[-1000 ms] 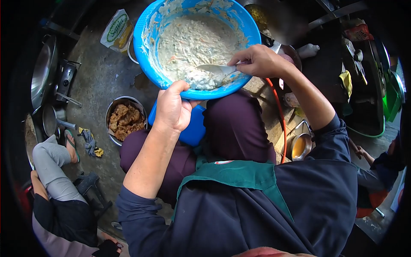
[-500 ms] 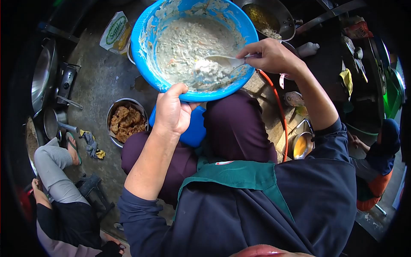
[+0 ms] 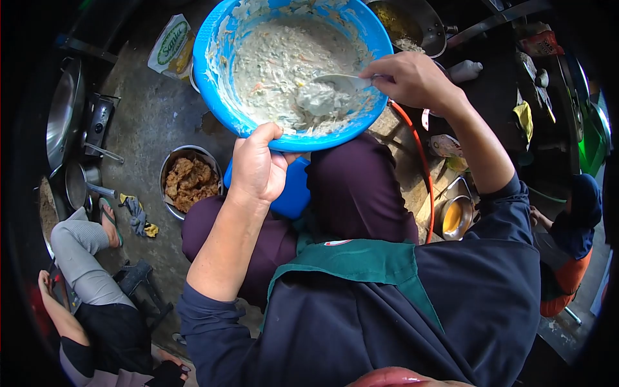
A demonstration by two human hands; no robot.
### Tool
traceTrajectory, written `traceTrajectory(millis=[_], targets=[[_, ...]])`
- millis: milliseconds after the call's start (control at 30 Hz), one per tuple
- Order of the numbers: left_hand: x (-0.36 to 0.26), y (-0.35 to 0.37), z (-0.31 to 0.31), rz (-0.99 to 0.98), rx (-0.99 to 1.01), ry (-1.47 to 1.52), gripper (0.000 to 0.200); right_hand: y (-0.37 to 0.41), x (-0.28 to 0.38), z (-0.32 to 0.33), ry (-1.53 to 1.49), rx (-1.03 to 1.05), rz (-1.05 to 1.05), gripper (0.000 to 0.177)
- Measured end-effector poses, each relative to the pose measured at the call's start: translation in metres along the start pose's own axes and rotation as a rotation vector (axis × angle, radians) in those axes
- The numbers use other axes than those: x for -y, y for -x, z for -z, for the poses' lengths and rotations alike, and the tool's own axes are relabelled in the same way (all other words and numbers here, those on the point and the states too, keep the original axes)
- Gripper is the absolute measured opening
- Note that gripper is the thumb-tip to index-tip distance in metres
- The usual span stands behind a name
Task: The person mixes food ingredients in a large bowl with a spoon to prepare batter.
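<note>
Spoon (image 3: 340, 80) just tilted over in the mixture (image 3: 284, 61), so looks like stirring's ongoing imo. Right hand (image 3: 411, 80) grips its handle, left hand (image 3: 260, 165) clamped on the blue bowl (image 3: 204, 71) rim.

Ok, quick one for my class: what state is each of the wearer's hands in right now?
Left hand: closed on the rim of the round blue plastic bowl.
Right hand: closed, holding the pale spoon by its handle.

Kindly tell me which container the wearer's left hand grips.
The round blue plastic bowl of pale mixture; the round metal bowl of brown pieces and metal pot of orange liquid are untouched.
</note>
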State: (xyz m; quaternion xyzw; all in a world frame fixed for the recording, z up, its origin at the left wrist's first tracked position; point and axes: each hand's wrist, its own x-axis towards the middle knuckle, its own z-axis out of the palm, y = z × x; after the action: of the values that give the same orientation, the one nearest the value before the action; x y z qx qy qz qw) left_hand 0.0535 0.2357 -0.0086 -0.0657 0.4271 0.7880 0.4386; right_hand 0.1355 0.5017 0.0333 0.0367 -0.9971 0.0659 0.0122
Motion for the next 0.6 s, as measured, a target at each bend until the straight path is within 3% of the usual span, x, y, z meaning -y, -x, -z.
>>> traceTrajectory(millis=[267, 567, 600], targets=[[-0.007, -0.002, -0.004, 0.045, 0.000, 0.024, 0.045, -0.008, 0.016, -0.006, -0.139, 0.086, 0.066, 0.021], [-0.003, 0.000, -0.001, 0.024, 0.007, 0.043, 0.043, -0.013, 0.014, 0.002, -0.619, 0.368, -0.221, 0.024], [-0.002, 0.000, -0.002, 0.018, 0.004, 0.046, 0.042, -0.012, 0.012, 0.003, -0.617, 0.329, -0.231, 0.024]])
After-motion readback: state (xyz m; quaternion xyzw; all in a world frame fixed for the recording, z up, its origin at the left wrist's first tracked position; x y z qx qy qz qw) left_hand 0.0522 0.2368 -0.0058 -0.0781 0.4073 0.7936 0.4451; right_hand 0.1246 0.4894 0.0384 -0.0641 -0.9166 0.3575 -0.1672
